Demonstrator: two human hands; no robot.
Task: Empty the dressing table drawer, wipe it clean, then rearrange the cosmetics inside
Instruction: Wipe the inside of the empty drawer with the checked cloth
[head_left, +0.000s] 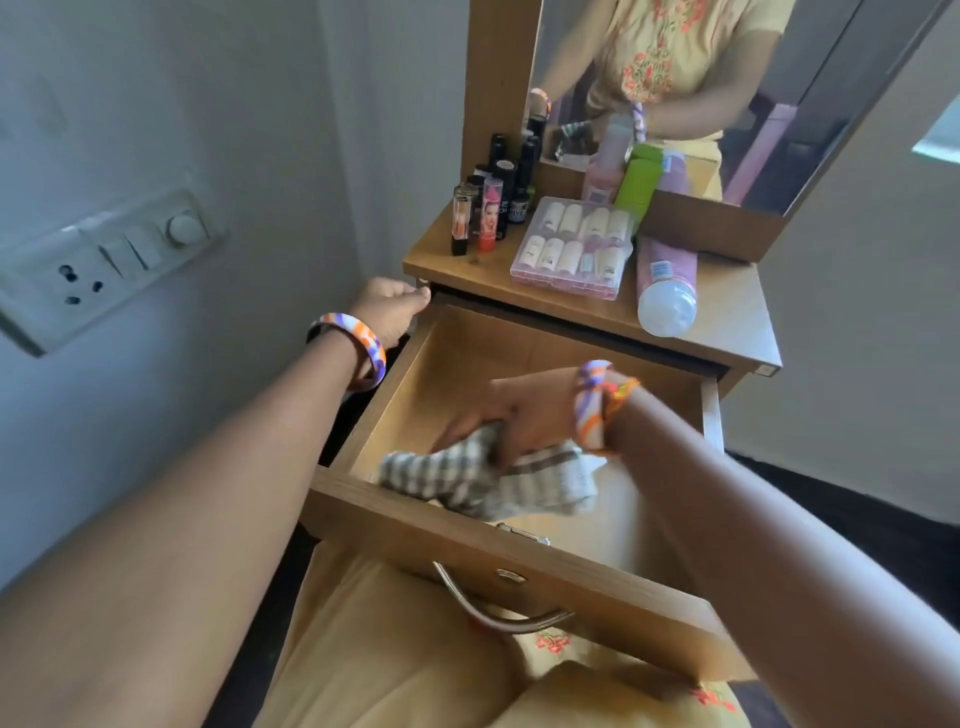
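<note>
Head view only. Drawer (519, 364) pulled out toward the viewer, long axis running from near front panel to far back wall; bottom bare wherever it shows. Checked cloth (483, 480) bunched at the near-left part of the drawer floor, just behind the front panel, gripped from above by the right hand (511, 418), fingers (462, 428) curled round it and blurred. Bare wood open to the right and toward the far wall, so the coming wipe probably runs that way, away from the near-left corner. Right hand plainly the nearer one to the cloth and the drawer floor. Left hand (389, 312) off at the far-left corner, outside the drawer, fingers curled round the table (737, 317) edge, seemingly bracing. Striped bangles on both wrists.

Cosmetics all up on the table, well apart from the cloth: cluster of dark tubes and sticks (498, 192) at far left, clear case of small bottles (571, 247) in the middle, pink bottle (665, 283) lying on its side to the right, cap toward the viewer, green box (636, 184) and tall pink bottle (605, 166) against the mirror (753, 78).

Writing: letters resembling "IVE" on one dark tube, otherwise too small or blurred to read. Emptying done, wiping under way, rearranging not yet begun, judging by the layout.
</note>
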